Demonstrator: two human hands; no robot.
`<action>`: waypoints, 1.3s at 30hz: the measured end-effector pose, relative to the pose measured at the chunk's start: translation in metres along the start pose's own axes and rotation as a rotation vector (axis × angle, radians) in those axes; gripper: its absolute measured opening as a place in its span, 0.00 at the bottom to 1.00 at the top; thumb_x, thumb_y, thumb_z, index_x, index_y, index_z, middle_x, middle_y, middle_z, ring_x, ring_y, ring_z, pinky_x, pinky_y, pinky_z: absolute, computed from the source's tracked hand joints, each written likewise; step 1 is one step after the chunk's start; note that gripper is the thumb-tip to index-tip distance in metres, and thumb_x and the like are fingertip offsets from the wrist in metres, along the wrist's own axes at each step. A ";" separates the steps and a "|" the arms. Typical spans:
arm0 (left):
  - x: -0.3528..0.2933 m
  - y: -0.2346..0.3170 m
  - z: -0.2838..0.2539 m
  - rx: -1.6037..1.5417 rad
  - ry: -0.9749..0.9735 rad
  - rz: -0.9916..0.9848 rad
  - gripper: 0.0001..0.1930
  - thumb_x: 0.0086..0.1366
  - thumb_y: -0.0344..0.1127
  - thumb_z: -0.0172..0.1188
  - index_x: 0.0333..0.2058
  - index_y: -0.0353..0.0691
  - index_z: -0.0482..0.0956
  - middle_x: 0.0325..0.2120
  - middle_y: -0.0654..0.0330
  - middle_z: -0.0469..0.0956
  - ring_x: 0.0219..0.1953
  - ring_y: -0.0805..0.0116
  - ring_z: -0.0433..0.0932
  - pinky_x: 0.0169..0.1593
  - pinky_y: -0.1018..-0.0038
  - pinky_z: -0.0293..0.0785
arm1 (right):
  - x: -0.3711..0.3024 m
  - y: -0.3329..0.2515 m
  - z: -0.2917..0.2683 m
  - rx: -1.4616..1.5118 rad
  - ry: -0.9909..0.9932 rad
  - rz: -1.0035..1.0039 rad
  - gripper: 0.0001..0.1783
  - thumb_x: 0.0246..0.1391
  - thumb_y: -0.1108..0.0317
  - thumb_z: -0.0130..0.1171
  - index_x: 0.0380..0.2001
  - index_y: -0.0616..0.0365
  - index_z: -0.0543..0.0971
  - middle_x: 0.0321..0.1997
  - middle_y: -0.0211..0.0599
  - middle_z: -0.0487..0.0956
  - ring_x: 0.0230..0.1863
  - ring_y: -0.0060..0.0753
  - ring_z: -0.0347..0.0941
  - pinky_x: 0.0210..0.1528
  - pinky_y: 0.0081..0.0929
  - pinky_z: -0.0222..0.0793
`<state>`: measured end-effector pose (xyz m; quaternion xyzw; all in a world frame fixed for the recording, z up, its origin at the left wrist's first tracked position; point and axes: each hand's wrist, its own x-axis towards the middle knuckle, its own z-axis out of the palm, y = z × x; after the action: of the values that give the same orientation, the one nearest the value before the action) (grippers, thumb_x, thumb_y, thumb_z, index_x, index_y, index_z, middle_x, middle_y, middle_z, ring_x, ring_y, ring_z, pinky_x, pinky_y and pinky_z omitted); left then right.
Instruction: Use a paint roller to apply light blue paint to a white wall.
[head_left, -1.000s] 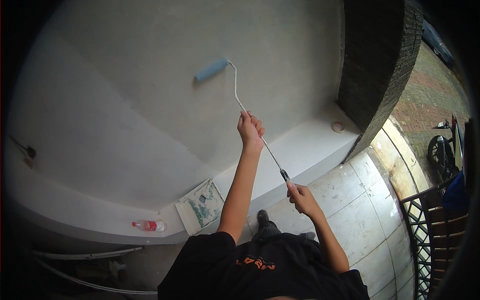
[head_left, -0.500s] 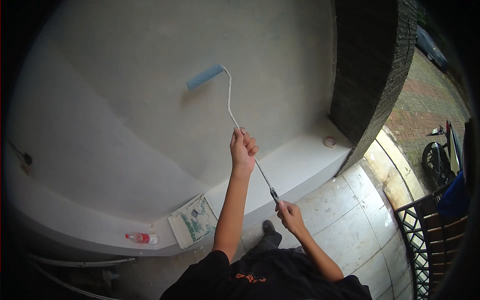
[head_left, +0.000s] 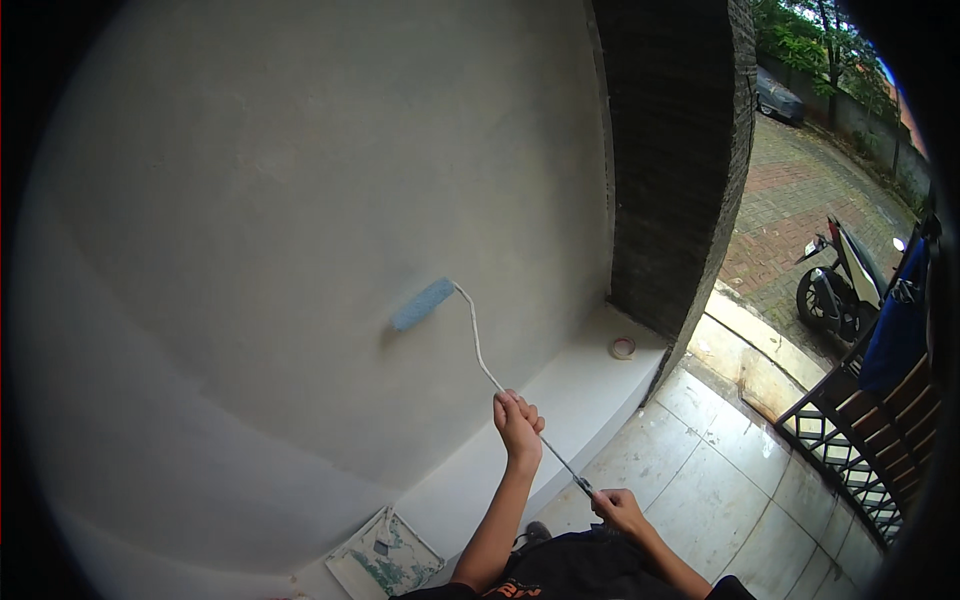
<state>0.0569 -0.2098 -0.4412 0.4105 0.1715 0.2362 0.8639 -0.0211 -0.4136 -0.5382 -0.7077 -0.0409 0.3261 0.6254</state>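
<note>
A paint roller [head_left: 424, 304] with a light blue sleeve and a long bent metal rod is held up against or just before the grey-white wall [head_left: 300, 180]; I cannot tell whether the sleeve touches it. My left hand [head_left: 517, 420] is wrapped round the rod, partway down from the bend. Lower and to the right, my right hand [head_left: 617, 510] grips the handle end, most of which the fingers hide. Below the wall, left of my left forearm, a paint tray [head_left: 385, 555] with greenish paint stains rests on the white ledge [head_left: 565, 400].
A roll of tape [head_left: 623, 347] lies on the ledge near the dark textured pillar [head_left: 665, 150]. Pale floor tiles [head_left: 720, 460] stretch to my right, up to a black metal and wood gate [head_left: 860, 450]. Beyond are a motorbike [head_left: 840, 290] and a parked car [head_left: 778, 97] on brick paving.
In the picture, the roller and both hands sit lower and further right. The view has tilted up, showing more of the yard; the plastic bottle has left it. Both hands keep their grip.
</note>
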 end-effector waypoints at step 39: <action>0.147 0.022 0.201 0.221 -0.157 0.380 0.16 0.68 0.51 0.36 0.28 0.46 0.58 0.13 0.71 0.48 0.12 0.82 0.44 0.15 0.82 0.43 | 0.191 -0.144 -0.144 -0.096 -0.199 -0.336 0.30 0.53 0.45 0.49 0.11 0.60 0.67 0.09 0.26 0.62 0.14 0.19 0.54 0.17 0.23 0.52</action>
<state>0.2715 -0.2431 -0.3172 0.5445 0.0483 0.3418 0.7644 0.2526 -0.4177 -0.4848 -0.6843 -0.2355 0.2832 0.6294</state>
